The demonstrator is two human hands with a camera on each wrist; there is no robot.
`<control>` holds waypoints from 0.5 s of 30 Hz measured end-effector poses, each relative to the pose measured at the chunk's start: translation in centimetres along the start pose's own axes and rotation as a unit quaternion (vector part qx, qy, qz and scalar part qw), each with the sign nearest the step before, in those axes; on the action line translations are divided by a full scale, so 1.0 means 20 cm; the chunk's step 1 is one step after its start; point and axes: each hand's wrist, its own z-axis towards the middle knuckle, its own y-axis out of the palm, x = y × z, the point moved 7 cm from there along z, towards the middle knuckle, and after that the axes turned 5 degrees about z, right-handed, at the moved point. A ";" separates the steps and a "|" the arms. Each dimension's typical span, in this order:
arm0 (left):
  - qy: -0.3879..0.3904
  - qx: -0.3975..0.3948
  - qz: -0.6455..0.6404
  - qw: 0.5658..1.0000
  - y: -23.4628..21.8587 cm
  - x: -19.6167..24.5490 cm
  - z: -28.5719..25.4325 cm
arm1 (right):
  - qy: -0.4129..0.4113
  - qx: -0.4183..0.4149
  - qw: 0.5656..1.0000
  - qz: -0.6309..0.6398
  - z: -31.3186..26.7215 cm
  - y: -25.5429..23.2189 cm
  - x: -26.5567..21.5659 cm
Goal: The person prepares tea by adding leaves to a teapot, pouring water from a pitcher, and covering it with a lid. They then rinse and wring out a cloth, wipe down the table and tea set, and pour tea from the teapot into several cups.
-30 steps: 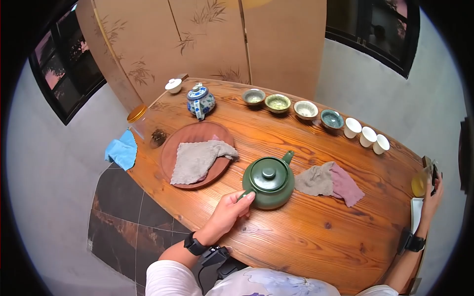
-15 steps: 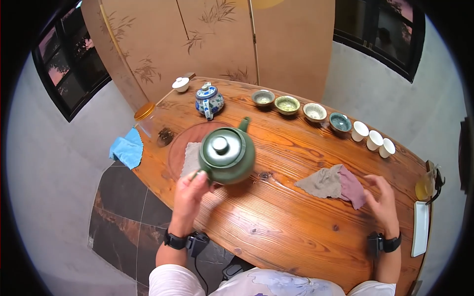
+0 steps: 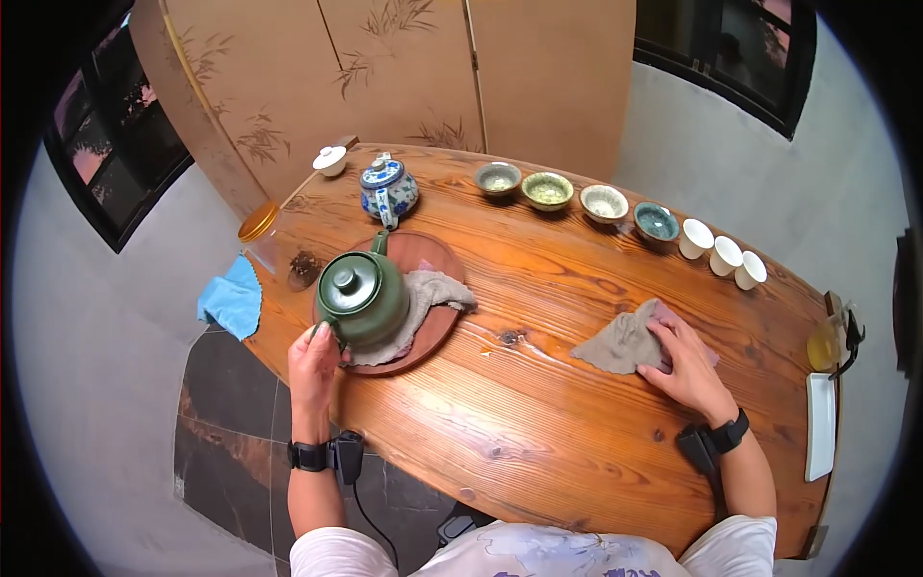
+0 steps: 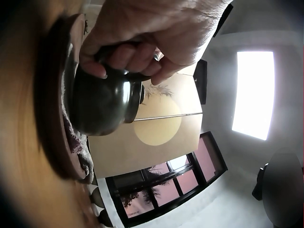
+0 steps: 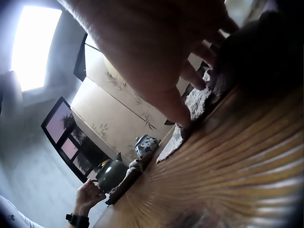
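My left hand (image 3: 312, 370) grips the handle of a dark green teapot (image 3: 363, 303), fingers curled round it in the left wrist view. The lidded teapot rests on a grey cloth (image 3: 437, 293) that lies over a round reddish-brown tray (image 3: 452, 332). On the right, my right hand (image 3: 694, 373) touches a second cloth, grey and pink (image 3: 620, 341), on the table. Its thumb and fingers are spread over that cloth, covering much of the pink part. In the right wrist view the fingertips reach down to the cloth (image 5: 173, 145) at the tabletop.
Behind the tray stands a blue-and-white teapot (image 3: 389, 190). Several bowls, including a green one (image 3: 548, 190), and white cups (image 3: 726, 256) line the far edge. A glass pitcher (image 3: 825, 348) and white dish (image 3: 820, 428) sit right; a jar (image 3: 260, 231) and blue cloth (image 3: 231, 298) left.
My left hand has carried the green teapot from mid-table leftward onto the cloth on the tray. My right hand has left the glass pitcher and moved left to the grey and pink cloth.
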 end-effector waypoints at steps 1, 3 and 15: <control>-0.001 -0.001 0.001 1.000 -0.01 -0.02 0.00 | 0.011 -0.014 1.000 0.018 0.03 0.01 0.00; -0.006 -0.010 -0.035 0.999 -0.02 -0.04 0.00 | 0.008 -0.035 0.998 0.049 0.09 0.06 -0.01; -0.040 -0.014 -0.037 0.998 -0.01 -0.05 0.02 | -0.238 -0.205 0.928 0.199 0.34 0.63 -0.70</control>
